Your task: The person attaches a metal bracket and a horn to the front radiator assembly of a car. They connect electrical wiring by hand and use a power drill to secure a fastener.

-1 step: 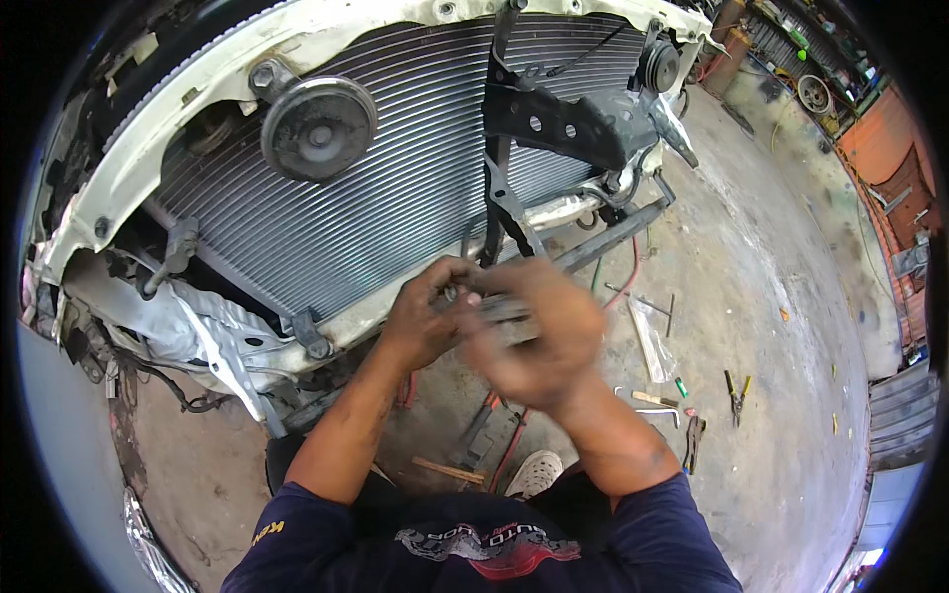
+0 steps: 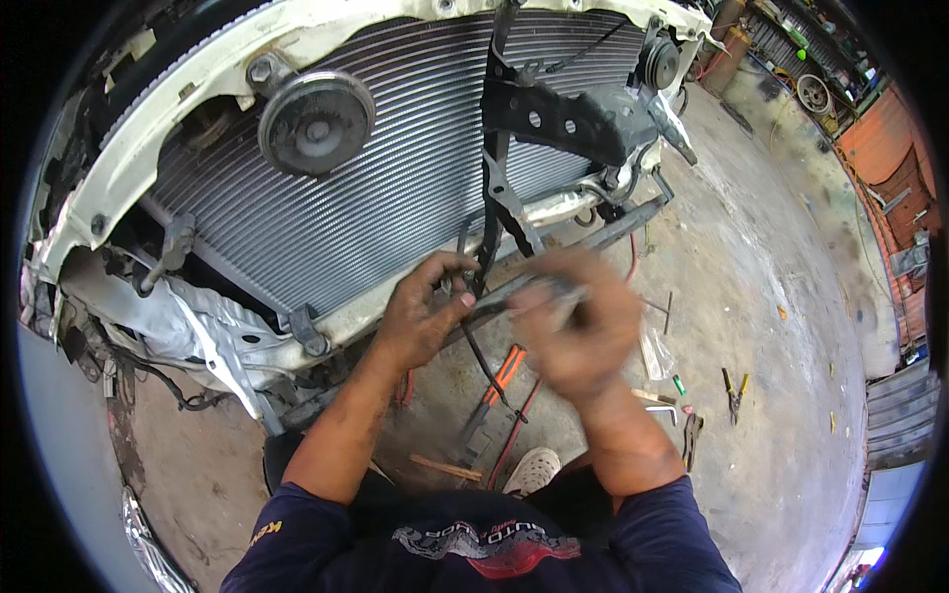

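My left hand (image 2: 420, 314) is at the lower edge of the radiator (image 2: 376, 138), its thumb and fingers closed on a thin black cable. The black cable (image 2: 481, 361) hangs down from the fingertips in a curve. Close beside it on the right is my right hand (image 2: 583, 331), smeared by motion with its fingers curled. Whether anything is in that hand cannot be made out. Just above the hands runs a black upright bracket (image 2: 509, 208) in front of the radiator.
A round horn (image 2: 316, 124) sits at upper left on the pale car frame (image 2: 148, 158). On the concrete floor lie an orange-and-black tool (image 2: 504, 376), a wooden stick (image 2: 445, 467), yellow-and-black pliers (image 2: 733, 395), darker pliers (image 2: 692, 440), a bent rod (image 2: 662, 408) and a red hose (image 2: 519, 425).
My right hand has moved right, away from my left hand, leaving a gap between them. The black cable below the left hand and the orange-and-black tool now show more fully.
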A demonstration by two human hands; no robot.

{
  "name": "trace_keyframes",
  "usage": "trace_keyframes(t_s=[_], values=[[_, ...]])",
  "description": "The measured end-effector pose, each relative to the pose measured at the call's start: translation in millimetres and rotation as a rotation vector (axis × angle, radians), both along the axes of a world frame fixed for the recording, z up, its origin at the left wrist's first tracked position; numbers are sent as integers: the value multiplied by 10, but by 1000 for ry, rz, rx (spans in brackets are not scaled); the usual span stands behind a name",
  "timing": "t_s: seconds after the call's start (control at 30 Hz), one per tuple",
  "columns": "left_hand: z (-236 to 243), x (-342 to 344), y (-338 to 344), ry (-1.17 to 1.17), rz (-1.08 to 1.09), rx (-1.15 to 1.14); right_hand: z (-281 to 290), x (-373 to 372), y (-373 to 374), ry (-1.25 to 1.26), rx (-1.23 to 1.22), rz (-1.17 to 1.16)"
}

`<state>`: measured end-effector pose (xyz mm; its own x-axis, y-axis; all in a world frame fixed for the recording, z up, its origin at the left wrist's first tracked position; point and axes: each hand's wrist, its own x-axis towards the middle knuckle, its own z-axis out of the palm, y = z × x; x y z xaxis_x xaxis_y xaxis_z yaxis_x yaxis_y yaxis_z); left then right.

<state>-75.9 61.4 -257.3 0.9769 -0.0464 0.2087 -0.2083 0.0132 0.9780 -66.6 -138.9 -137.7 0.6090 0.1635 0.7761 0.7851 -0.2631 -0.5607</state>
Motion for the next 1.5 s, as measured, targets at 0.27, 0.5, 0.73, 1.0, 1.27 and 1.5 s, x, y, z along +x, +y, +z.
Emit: trace_keyframes(t_s=[0.27, 0.5, 0.73, 1.0, 1.27, 1.5], values=[[124, -217, -544, 326, 48, -294, 177, -405, -688, 654, 591, 447], [115, -259, -350, 297, -76, -910, 234, -408, -802, 649, 664, 680], [894, 47, -164, 236, 38, -461, 35, -196, -1307, 801, 131, 346], [734, 240, -439, -27, 370, -113, -356, 668, -1260, 326, -193, -308], [551, 305, -526, -361, 385, 351, -468, 1661, -1135, 303, -347, -254], [680, 367, -367, -764, 540, 908, -354, 1674, -988, 523, -307, -171]])
